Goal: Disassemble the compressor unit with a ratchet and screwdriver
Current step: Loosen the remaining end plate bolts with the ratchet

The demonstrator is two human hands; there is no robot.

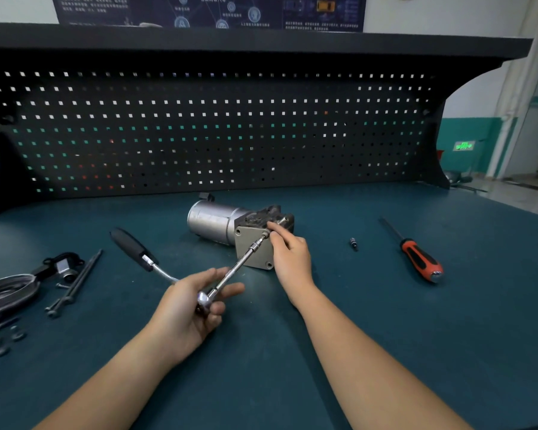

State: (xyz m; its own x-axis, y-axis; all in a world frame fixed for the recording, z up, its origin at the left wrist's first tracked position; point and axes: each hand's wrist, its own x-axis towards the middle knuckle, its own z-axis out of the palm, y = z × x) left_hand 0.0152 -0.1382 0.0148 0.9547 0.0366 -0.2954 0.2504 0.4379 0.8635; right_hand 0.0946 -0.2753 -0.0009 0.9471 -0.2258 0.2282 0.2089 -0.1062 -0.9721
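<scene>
The compressor unit [218, 221], a silver cylinder with a grey square end plate, lies on the green mat in the middle. My left hand [190, 308] grips the ratchet [137, 249] at its head; the black handle points back left. Its extension bar [239, 265] runs up to a socket set on a bolt at the plate's upper corner. My right hand [291, 256] rests on the plate's right side, fingertips touching the socket end. An orange-and-black screwdriver [416, 256] lies to the right.
At the left edge lie removed parts: a black bracket [59, 268], two long bolts [75, 283], a dark cover [3, 293] and several small nuts [3, 342]. A small bit [353, 243] lies right of the compressor. A black pegboard [218, 131] closes off the back.
</scene>
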